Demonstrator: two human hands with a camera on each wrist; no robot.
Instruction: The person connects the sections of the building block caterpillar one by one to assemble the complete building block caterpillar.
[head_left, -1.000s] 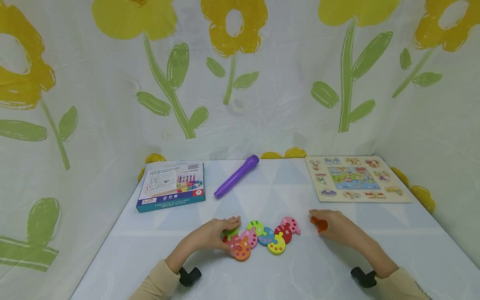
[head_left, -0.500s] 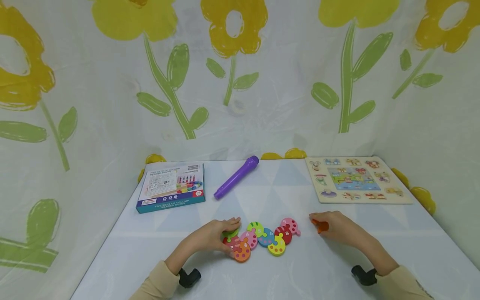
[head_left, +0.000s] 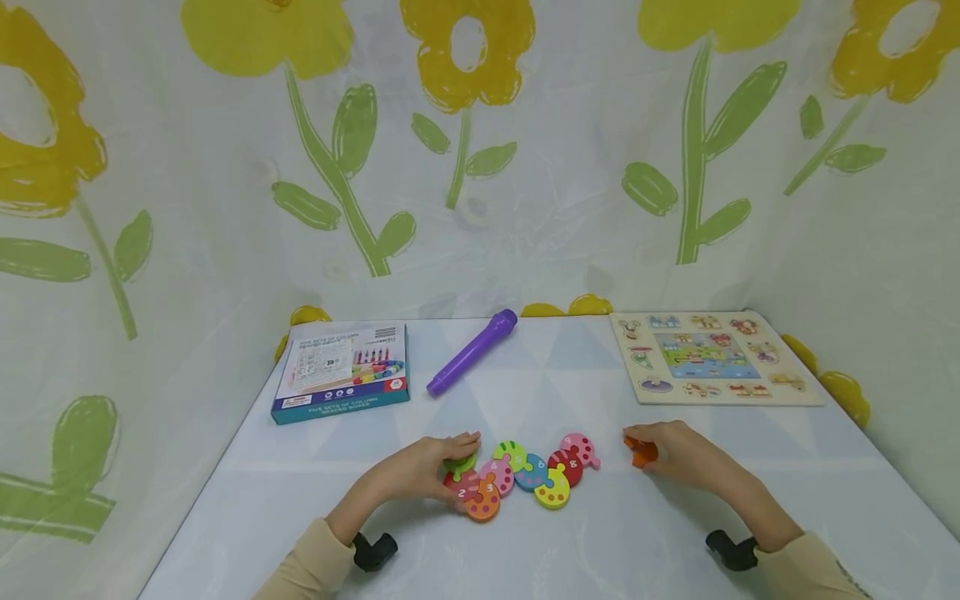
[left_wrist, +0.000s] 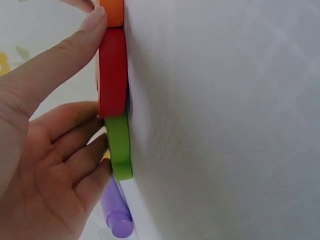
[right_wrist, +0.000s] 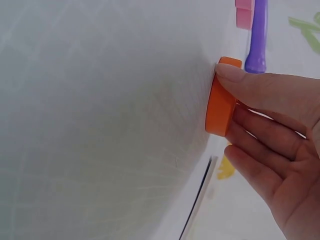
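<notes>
A caterpillar number puzzle [head_left: 532, 472] of joined, round coloured pieces lies in a wavy row on the table. My left hand [head_left: 423, 471] holds its left end. In the left wrist view, the thumb lies at the red piece [left_wrist: 113, 75] and the orange one above it, while the fingers touch the green piece [left_wrist: 119, 147]. Right of the row, my right hand [head_left: 684, 454] pinches a separate orange puzzle piece [right_wrist: 220, 102] between thumb and fingers, low over the table. A gap separates that piece from the pink piece [head_left: 577, 448] numbered 9. Part of the green piece is hidden under my left hand.
A purple stick-shaped toy [head_left: 472, 353] lies behind the puzzle. At the back left is a flat bead-set box [head_left: 341, 373]. A wooden picture board [head_left: 716, 358] lies at the back right. Flower-printed cloth [head_left: 570, 167] hangs behind the table.
My right hand has shifted slightly to the right with the orange puzzle piece, which now shows at a slightly different angle. My left hand and the row have stayed in place.
</notes>
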